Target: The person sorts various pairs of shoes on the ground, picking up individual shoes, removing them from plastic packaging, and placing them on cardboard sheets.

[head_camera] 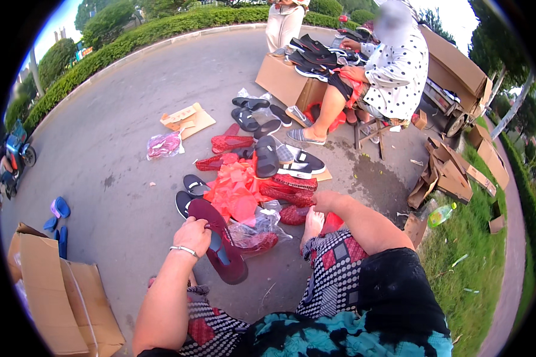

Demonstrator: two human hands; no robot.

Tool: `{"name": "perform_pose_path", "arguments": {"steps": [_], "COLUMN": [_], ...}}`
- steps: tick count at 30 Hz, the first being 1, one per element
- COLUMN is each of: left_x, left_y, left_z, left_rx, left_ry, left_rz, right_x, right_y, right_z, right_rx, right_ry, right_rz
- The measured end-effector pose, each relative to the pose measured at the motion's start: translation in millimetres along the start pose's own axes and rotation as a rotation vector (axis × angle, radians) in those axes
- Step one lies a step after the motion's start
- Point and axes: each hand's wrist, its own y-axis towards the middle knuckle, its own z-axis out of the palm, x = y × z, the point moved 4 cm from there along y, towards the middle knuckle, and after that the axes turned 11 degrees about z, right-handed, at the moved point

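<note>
My left hand (192,238), with a bracelet at the wrist, grips a dark maroon shoe (221,241) by its edge, held above the pavement. My right hand (328,201) is by my bare foot, at the right end of the red patterned shoes (290,193); whether it holds one of them I cannot tell. Between my hands lie crumpled red plastic bags (236,189) and clear plastic wrap (261,225). Black shoes with white soles (301,163), a black slipper (266,156) and black-and-white shoes (195,185) lie around the bags.
A seated person (397,67) in a dotted top is beside a cardboard box (279,80) topped with black shoes (312,53). An open carton (49,290) stands at left near blue slippers (61,209). Flattened cardboard (446,174) and a plastic bottle (441,215) lie at right.
</note>
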Motion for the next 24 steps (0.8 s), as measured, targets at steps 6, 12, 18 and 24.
{"name": "perform_pose_path", "arguments": {"steps": [6,12,18,24], "left_x": [1,-13,-29,-30], "left_y": [4,13,19,19], "left_z": [7,13,9,5], "left_rx": [0.032,0.003,-0.040,0.040], "left_ry": [-0.023,0.035,0.018,0.017], "left_rz": [-0.015,-0.011,0.008,0.015], "right_x": [-19,18,28,36], "right_y": [7,-21,-17,-10], "right_z": [14,-7,0,5], "right_rx": [0.076,0.063,0.056,0.095], "right_ry": [-0.132,-0.036,-0.090,-0.147], "right_rz": [0.008,-0.074,-0.135,-0.147]}}
